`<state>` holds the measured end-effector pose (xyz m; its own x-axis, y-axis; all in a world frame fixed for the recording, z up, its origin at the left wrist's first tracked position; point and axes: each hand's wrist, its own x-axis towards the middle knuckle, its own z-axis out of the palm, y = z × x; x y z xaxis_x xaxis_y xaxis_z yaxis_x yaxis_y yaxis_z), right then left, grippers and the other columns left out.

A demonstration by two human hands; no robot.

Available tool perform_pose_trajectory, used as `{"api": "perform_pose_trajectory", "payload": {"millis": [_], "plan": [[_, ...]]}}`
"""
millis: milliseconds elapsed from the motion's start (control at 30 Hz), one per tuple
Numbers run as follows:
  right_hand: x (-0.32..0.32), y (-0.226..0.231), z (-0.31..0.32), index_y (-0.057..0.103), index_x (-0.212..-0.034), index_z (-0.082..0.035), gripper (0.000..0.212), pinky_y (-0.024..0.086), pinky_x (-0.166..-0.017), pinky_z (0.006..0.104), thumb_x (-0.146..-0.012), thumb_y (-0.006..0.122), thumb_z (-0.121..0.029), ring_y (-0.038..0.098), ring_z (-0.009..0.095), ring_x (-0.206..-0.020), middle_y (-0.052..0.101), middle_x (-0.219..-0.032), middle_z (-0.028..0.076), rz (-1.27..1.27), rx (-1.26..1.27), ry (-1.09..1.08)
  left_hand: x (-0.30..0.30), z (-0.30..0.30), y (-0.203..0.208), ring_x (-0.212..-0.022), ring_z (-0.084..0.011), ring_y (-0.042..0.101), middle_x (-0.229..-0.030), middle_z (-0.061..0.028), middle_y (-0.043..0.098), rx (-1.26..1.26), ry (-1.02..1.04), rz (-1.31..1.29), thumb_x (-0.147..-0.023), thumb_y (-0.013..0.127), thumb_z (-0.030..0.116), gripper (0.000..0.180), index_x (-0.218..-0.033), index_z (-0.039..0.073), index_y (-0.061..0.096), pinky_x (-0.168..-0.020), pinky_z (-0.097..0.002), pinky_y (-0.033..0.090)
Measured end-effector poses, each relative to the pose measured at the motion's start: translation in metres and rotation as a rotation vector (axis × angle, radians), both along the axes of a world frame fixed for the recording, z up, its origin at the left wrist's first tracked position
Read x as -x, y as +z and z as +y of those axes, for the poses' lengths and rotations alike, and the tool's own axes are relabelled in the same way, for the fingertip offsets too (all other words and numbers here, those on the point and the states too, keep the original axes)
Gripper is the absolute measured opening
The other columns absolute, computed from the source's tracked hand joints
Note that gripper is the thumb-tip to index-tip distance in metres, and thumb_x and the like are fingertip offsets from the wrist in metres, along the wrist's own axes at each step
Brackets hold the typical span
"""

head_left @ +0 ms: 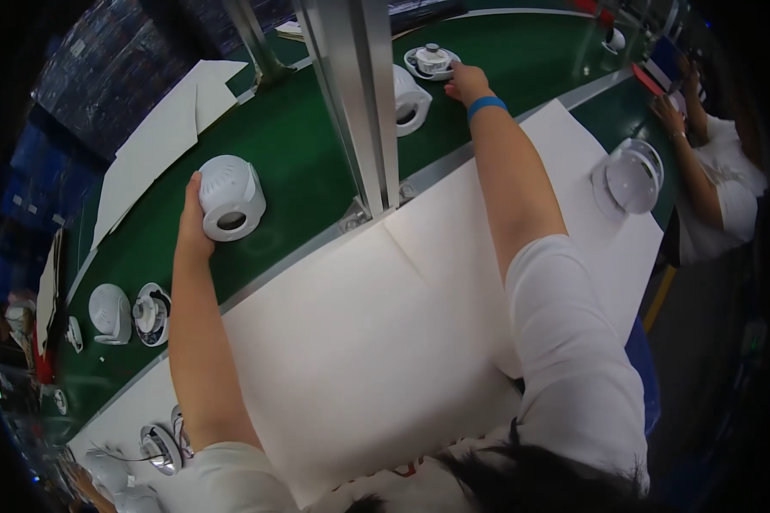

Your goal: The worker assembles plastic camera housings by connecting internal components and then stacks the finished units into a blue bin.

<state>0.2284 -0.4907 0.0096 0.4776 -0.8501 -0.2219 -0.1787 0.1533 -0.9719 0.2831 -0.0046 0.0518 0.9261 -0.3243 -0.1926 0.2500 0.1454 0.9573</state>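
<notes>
My left hand grips the left side of a white rounded plastic housing, which has vent slots on top and a dark round opening in front. Its fingers are mostly hidden behind the housing. Farther off, past the metal post, my right hand pinches the rim of a shallow white casing half with a round white part seated in it. Both pieces are at the green belt. A second white housing stands just nearer than that casing half, partly hidden by the post.
An upright metal post stands between my arms. White sheets cover the near worktop, with a clear plastic cover at right. More housings and open casing halves sit on the green belt at left. A co-worker's hand is at right.
</notes>
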Motion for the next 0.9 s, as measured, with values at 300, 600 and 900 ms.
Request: {"api": "perform_pose_trajectory", "payload": {"millis": [300,600,900], "plan": [[0.006,0.002,0.0,0.046,-0.114,0.001,0.031,0.056,-0.066,0.0277,-0.087,0.044,-0.013,0.06,0.023,-0.085,0.055,-0.105,0.014,-0.274,-0.161,0.052,0.025,-0.007,0.036,-0.096,-0.026,0.055,-0.107,-0.0123,0.056,-0.666,0.102,-0.144,-0.076,0.051,0.06,0.073,-0.117,-0.001,0.049,-0.079,-0.0377,0.044],[0.218,0.076,0.048,0.049,-0.107,0.008,0.029,0.047,-0.085,0.0267,-0.089,0.049,-0.015,0.056,0.022,-0.096,0.056,-0.102,0.016,-0.53,-0.142,0.154,0.156,-0.033,0.047,-0.078,-0.0164,0.055,-0.087,-0.0076,0.058,-0.167,0.322,-0.651,-0.075,0.059,0.013,0.022,-0.093,0.0,0.056,-0.072,-0.027,0.043],[0.439,0.08,0.316,0.047,-0.12,-0.001,0.037,0.05,-0.058,0.0197,-0.089,0.051,-0.02,0.059,0.007,-0.078,0.06,-0.098,0.004,-0.145,-0.233,0.627,0.361,-0.004,0.04,-0.104,-0.0269,0.052,-0.12,-0.0181,0.047,0.268,-0.604,0.498,-0.09,0.036,0.051,0.063,-0.13,0.002,0.031,-0.084,-0.0397,0.044]]}}
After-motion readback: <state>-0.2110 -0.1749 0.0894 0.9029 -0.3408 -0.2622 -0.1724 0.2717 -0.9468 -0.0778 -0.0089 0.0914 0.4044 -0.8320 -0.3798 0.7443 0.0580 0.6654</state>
